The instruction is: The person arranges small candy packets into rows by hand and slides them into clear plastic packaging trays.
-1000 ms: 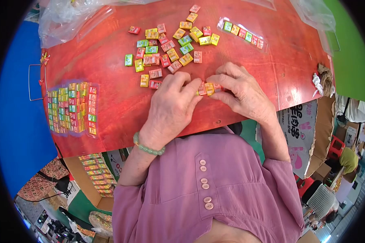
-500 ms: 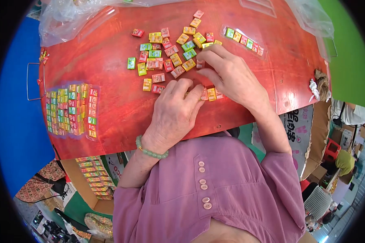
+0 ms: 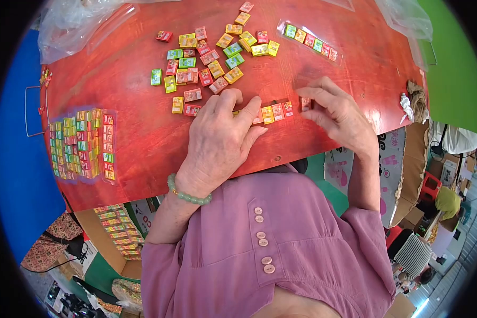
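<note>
A short row of small candy-like boxes, red, pink and yellow, lies side by side near the table's front edge. My left hand curls over the row's left end, with thumb and forefinger against it. A bit of yellow shows between its fingers; the rest there is hidden. Just right of the row, my right hand pinches a small red box between thumb and fingers. Beyond both hands, loose little boxes in red, yellow, green and pink are scattered over the table.
A clear tray holding a line of boxes lies at the back right. Packed trays of boxes stand at the left of the red table. Plastic bags lie at the back. A carton of packed rows sits below the table.
My right hand has moved right and nearer, away from the scattered boxes, with a red box in its pinch. The left hand stays at the row. The whole view has shifted slightly.
</note>
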Tool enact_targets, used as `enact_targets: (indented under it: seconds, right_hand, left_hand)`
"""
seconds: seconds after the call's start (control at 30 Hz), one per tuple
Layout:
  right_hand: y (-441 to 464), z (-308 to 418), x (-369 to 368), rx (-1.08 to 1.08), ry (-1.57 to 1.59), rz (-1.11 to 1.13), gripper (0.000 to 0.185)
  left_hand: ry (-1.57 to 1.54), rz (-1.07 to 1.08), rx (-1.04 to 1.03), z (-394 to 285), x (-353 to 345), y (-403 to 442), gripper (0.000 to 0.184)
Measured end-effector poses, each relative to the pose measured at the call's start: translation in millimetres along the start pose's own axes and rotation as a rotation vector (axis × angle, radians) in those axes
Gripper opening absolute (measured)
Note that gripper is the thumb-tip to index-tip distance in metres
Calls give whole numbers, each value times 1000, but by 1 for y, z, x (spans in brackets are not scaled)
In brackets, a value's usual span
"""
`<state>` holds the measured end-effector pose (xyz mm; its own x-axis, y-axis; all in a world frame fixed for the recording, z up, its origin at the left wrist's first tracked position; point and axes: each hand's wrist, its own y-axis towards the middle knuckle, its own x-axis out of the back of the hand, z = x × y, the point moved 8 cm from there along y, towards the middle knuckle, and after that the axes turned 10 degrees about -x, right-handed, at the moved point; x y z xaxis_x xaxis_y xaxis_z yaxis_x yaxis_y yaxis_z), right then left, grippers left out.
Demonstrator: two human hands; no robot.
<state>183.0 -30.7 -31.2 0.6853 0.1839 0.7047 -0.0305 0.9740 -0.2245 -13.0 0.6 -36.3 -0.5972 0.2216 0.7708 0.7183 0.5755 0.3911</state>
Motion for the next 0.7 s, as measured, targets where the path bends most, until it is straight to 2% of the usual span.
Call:
enact_targets:
  seconds: [0.17,0.3,0.57,0.7]
  right_hand:
    - [-4,13,-10,5,72,8,44]
    - [-5,19,-18,135,12,-33,50]
    - [-9,23,-24,182,-93,-172,31]
    - [-16,24,-28,215,-117,-268,30]
  left_hand:
    - [57,11,11,-4,-1,2,43]
    - [97,-4,-23,-9,-2,4,39]
    - [116,10,-46,-14,-6,6,34]
    - [119,5,-50,-16,-5,9,33]
